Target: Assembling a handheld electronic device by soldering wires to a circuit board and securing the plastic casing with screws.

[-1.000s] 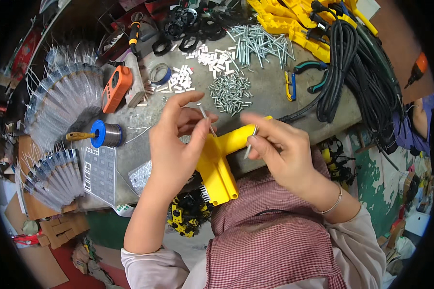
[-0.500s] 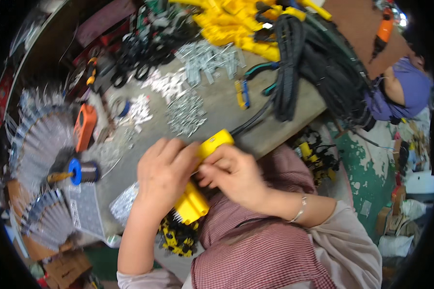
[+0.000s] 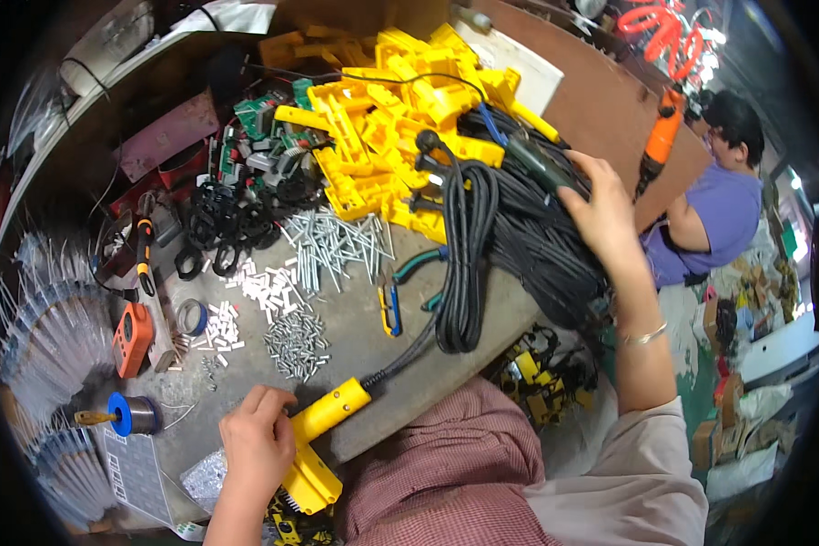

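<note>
A yellow plastic tool housing with a handle and a wider lower end with pale bristle-like teeth lies at the table's front edge. My left hand is closed on its left side, fingers curled. A black cord runs from the handle's end into a coiled bundle. Farther right, my right hand is stretched forward, its thumb and fingers round a dark cylindrical power tool with a blue end and a thin cable. This tool lies over a heap of black cords; my palm hides its rear end.
Yellow housing parts are piled at the back. Long screws, short screws, white pieces, pliers and a blue solder spool lie on the table. An orange tool hangs near a person in purple.
My right hand has left the yellow housing and reached forward and right to the dark power tool. My left hand and the housing have shifted down and left in view.
</note>
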Demonstrator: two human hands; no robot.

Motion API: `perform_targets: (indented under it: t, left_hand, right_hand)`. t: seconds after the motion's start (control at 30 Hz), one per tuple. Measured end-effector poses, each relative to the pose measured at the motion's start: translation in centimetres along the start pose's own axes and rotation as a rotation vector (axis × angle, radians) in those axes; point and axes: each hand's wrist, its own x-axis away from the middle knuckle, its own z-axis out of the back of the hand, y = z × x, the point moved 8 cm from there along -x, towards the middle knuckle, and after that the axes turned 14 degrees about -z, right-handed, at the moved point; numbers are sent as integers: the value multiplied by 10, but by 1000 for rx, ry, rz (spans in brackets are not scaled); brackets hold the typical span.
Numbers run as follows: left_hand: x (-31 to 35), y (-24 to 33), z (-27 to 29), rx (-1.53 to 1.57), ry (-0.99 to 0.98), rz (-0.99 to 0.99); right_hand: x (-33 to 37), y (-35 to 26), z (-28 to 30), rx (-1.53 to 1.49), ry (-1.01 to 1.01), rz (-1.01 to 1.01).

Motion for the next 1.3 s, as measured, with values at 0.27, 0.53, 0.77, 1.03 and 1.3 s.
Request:
perform_targets:
  t: [0.27,0.53,0.77,1.03,1.3]
  left_hand:
    - [-12,38,2,-262,-21,-280]
    - [-4,26,-34,-184,-123,-13]
    - [-12,23,-27,-42,-11,-13]
    - [2,19,-30,-48,3,23]
    - [0,18,-34,-1,39,22]
  right_hand:
    - [-35,56,-37,57,-352,-64]
    - [23,-89,4,-1456,-840,-246]
    - [124,-195,-5,-1750,-618,-2]
    - [153,-243,-27,-1652,-893,164]
    - [154,-262,-40,-1653,-1065,320]
